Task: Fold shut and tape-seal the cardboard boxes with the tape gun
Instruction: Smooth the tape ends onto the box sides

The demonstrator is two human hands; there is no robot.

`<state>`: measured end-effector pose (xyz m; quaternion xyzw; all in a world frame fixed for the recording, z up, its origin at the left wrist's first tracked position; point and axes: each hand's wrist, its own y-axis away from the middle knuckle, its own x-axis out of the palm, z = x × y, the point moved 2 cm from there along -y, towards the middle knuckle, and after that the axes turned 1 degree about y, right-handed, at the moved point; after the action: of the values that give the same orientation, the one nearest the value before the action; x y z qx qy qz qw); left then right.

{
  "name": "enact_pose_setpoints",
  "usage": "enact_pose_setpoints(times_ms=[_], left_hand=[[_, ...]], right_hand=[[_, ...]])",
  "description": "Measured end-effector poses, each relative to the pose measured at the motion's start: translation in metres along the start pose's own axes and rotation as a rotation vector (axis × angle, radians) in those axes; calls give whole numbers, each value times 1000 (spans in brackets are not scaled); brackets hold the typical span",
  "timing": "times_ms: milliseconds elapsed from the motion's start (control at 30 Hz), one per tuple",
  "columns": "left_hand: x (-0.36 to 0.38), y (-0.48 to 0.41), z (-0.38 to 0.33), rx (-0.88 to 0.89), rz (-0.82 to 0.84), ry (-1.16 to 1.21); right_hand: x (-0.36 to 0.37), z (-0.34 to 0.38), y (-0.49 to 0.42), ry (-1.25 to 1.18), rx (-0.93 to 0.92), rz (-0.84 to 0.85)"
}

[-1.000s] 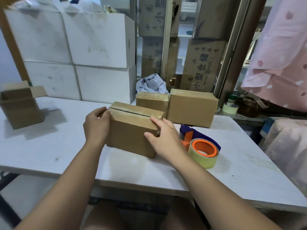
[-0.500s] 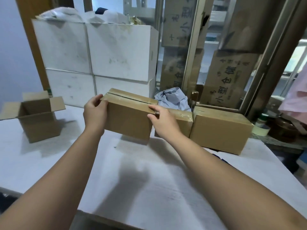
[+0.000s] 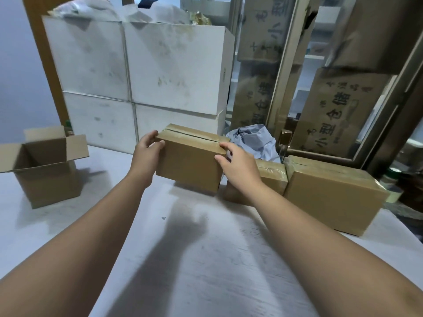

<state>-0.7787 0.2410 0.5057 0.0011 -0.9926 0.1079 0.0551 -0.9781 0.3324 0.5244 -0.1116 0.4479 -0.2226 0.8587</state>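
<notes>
While the left hand (image 3: 146,154) and the right hand (image 3: 238,170) clasp the ends of the taped box (image 3: 190,165), fingers curled over its top, near the desk's (image 3: 206,259) far edge, it is best lowered level beside the sealed box (image 3: 272,177), without squeezing the corners.

The brown box (image 3: 190,165), seam taped, is up in the air; small sealed box (image 3: 273,179) and bigger sealed box (image 3: 332,197) stand right, open box (image 3: 45,170) left

Matt brown cardboard box (image 3: 191,165) (glossy tape along its seam) above a matt white table (image 3: 206,259).
</notes>
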Motion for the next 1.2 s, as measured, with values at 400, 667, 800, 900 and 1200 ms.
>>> enact_pose_setpoints(times_ms=[400, 667, 800, 900, 1200], left_hand=[[16, -7, 43, -123, 68, 77], [19, -8, 44, -42, 24, -60], [20, -11, 45, -102, 15, -53], [23, -4, 50, -78, -4, -115], [32, -1, 50, -40, 14, -201]], right_hand=[[5, -25, -8, 163, 21, -4], [11, -24, -7, 345, 5, 91], [13, -25, -2, 381, 7, 71], [10, -24, -5, 386, 16, 62], [8, -28, -8, 384, 1, 57]])
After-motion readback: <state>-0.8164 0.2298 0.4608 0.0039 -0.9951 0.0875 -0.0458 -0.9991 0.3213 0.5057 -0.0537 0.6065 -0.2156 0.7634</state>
